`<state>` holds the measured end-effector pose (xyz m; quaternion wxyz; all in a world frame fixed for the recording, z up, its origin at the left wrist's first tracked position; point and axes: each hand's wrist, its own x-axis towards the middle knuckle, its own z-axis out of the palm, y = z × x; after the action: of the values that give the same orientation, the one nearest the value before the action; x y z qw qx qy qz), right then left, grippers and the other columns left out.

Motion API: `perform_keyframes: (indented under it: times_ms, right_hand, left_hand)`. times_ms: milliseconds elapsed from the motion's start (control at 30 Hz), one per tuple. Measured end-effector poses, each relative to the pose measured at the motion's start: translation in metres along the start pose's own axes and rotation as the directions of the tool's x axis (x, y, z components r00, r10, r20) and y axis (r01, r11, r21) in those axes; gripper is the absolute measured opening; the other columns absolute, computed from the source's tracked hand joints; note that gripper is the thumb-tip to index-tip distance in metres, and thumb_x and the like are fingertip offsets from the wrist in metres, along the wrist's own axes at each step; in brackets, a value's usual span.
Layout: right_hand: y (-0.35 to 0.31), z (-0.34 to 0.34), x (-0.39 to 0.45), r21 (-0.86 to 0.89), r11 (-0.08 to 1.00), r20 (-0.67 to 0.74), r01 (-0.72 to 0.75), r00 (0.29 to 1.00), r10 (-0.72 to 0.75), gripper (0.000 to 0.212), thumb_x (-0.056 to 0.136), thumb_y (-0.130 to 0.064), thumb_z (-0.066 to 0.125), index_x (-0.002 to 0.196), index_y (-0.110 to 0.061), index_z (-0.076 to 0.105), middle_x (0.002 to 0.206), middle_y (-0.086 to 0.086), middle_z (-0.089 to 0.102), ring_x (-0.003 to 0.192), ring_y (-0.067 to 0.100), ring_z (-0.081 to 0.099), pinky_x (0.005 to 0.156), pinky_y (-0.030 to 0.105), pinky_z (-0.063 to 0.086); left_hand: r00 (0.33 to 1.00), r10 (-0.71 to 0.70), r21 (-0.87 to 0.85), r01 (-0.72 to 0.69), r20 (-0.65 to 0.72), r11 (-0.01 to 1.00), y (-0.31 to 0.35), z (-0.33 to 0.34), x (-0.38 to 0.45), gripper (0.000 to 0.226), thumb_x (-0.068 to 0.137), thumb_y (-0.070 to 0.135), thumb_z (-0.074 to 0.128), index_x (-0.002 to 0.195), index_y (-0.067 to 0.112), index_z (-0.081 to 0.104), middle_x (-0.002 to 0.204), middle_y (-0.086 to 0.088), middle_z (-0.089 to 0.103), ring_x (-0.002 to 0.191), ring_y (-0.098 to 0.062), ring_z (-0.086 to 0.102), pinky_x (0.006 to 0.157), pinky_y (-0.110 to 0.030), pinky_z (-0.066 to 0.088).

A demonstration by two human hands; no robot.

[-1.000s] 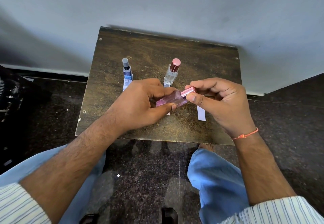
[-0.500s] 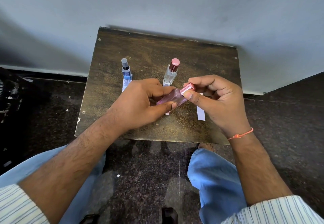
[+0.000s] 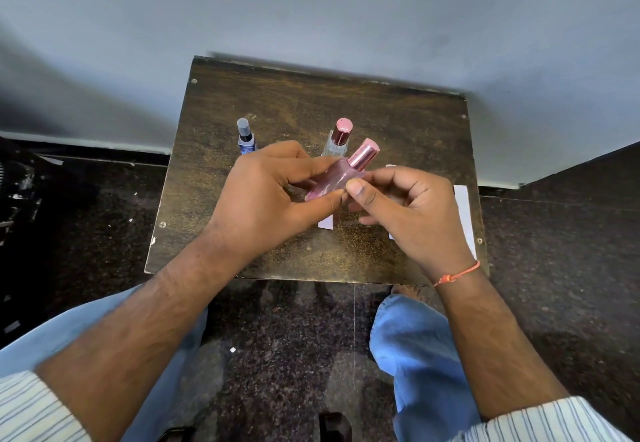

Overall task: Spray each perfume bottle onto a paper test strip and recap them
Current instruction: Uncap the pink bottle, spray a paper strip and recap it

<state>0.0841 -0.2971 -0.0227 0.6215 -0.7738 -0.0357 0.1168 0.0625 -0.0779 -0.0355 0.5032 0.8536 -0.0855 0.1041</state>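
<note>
A pink perfume bottle (image 3: pixel 337 178) with a shiny pink cap (image 3: pixel 363 152) on it is held tilted above the small wooden table (image 3: pixel 398 123), cap pointing up and away. My left hand (image 3: pixel 266 199) grips its body from the left. My right hand (image 3: pixel 405 206) pinches the lower body from the right, thumb on the glass. A blue bottle (image 3: pixel 246 140) with a grey cap and a clear bottle (image 3: pixel 337 140) with a dark pink cap stand upright behind my hands. White paper strips lie on the table: one (image 3: pixel 464 213) at the right edge, another (image 3: pixel 325 222) partly hidden under my hands.
The table stands against a grey wall (image 3: pixel 311 9). Dark speckled floor (image 3: pixel 294 337) surrounds it, with my knees in blue trousers (image 3: pixel 415 355) just below the table's front edge. Dark clutter sits on the floor at far left.
The pink bottle has tipped more upright, its cap now free. My right hand has slid from the cap down to the bottle's body, uncovering the strip at the table's right edge.
</note>
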Motion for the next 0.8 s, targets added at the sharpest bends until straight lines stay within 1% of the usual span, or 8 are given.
perform_keyframes:
  times_ms: [100, 167, 233, 333, 467, 567, 667, 800]
  right_hand:
    - [-0.008, 0.006, -0.005, -0.007, 1.0, 0.01, 0.002, 1.0, -0.002, 0.032, 0.078, -0.037, 0.087, 0.099, -0.013, 0.082, 0.071, -0.012, 0.078, 0.075, 0.012, 0.08, 0.069, 0.032, 0.068]
    - [-0.008, 0.009, -0.007, -0.065, 0.998, -0.022, 0.015, 1.0, -0.016, 0.036, 0.072, -0.044, 0.09, 0.084, -0.012, 0.081, 0.058, -0.021, 0.066, 0.057, -0.002, 0.062, 0.055, 0.025, 0.057]
    - [-0.006, 0.011, -0.008, -0.123, 0.992, -0.08, 0.016, 0.997, -0.025, 0.05, 0.066, -0.053, 0.095, 0.071, -0.008, 0.075, 0.051, -0.019, 0.054, 0.053, 0.0, 0.046, 0.046, 0.027, 0.041]
    - [-0.005, 0.009, -0.007, -0.092, 0.996, -0.087, 0.023, 0.996, -0.031, 0.041, 0.07, -0.043, 0.1, 0.072, -0.01, 0.076, 0.054, -0.014, 0.057, 0.057, 0.007, 0.05, 0.048, 0.034, 0.042]
    - [-0.005, -0.003, -0.003, 0.055, 0.998, 0.021, 0.033, 0.999, -0.034, 0.021, 0.08, -0.012, 0.093, 0.087, -0.001, 0.078, 0.071, -0.001, 0.079, 0.06, 0.007, 0.071, 0.057, 0.021, 0.057]
    - [-0.002, -0.013, 0.0, 0.089, 0.995, 0.056, 0.053, 0.997, -0.058, 0.024, 0.081, -0.007, 0.092, 0.102, -0.006, 0.08, 0.103, 0.005, 0.084, 0.081, 0.022, 0.079, 0.064, 0.031, 0.065]
    - [0.0, -0.024, 0.001, 0.076, 0.995, 0.096, 0.071, 0.992, -0.078, 0.026, 0.085, -0.007, 0.082, 0.11, 0.001, 0.079, 0.133, 0.004, 0.078, 0.101, 0.031, 0.08, 0.068, 0.037, 0.068]
    - [0.0, -0.031, 0.001, 0.095, 0.989, 0.18, 0.116, 0.975, -0.132, 0.028, 0.095, -0.002, 0.077, 0.123, -0.005, 0.076, 0.127, 0.011, 0.08, 0.105, 0.039, 0.079, 0.081, 0.043, 0.068]
  left_hand:
    - [0.997, 0.067, 0.06, -0.064, -0.042, 0.996, 0.005, 0.002, -0.005, 0.04, 0.089, 0.032, 0.09, 0.125, 0.017, 0.081, 0.084, 0.002, 0.067, 0.068, -0.009, 0.062, 0.056, -0.026, 0.052]
    - [0.988, 0.138, 0.143, -0.128, -0.063, 0.981, 0.008, 0.005, -0.009, 0.037, 0.091, 0.032, 0.088, 0.125, 0.018, 0.082, 0.085, 0.003, 0.067, 0.068, -0.011, 0.063, 0.055, -0.03, 0.054]
    - [0.977, 0.194, 0.198, -0.175, -0.082, 0.964, 0.009, 0.009, -0.013, 0.036, 0.092, 0.031, 0.086, 0.124, 0.016, 0.082, 0.086, 0.001, 0.067, 0.07, -0.013, 0.064, 0.058, -0.03, 0.055]
    - [0.981, 0.188, 0.185, -0.176, -0.053, 0.967, 0.011, 0.009, -0.01, 0.04, 0.09, 0.03, 0.087, 0.127, 0.016, 0.081, 0.094, 0.002, 0.069, 0.077, -0.007, 0.063, 0.068, -0.019, 0.054]
    - [0.974, -0.113, -0.084, 0.131, 0.194, 0.988, 0.011, 0.007, -0.005, 0.07, 0.081, 0.035, 0.09, 0.146, 0.019, 0.068, 0.118, 0.007, 0.076, 0.089, -0.015, 0.079, 0.081, -0.035, 0.067]
    - [0.893, -0.261, -0.199, 0.35, 0.367, 0.916, 0.007, 0.005, -0.002, 0.052, 0.089, 0.036, 0.085, 0.139, 0.028, 0.072, 0.103, -0.001, 0.085, 0.084, -0.042, 0.079, 0.074, -0.059, 0.067]
    - [0.823, -0.311, -0.33, 0.494, 0.475, 0.804, 0.007, 0.003, 0.002, 0.034, 0.097, 0.013, 0.079, 0.13, 0.022, 0.076, 0.107, -0.006, 0.085, 0.089, -0.036, 0.083, 0.077, -0.038, 0.069]
    - [0.824, -0.288, -0.325, 0.477, 0.488, 0.816, 0.004, 0.003, 0.003, 0.031, 0.095, 0.006, 0.079, 0.126, 0.012, 0.078, 0.108, -0.004, 0.085, 0.086, -0.028, 0.084, 0.076, -0.029, 0.068]
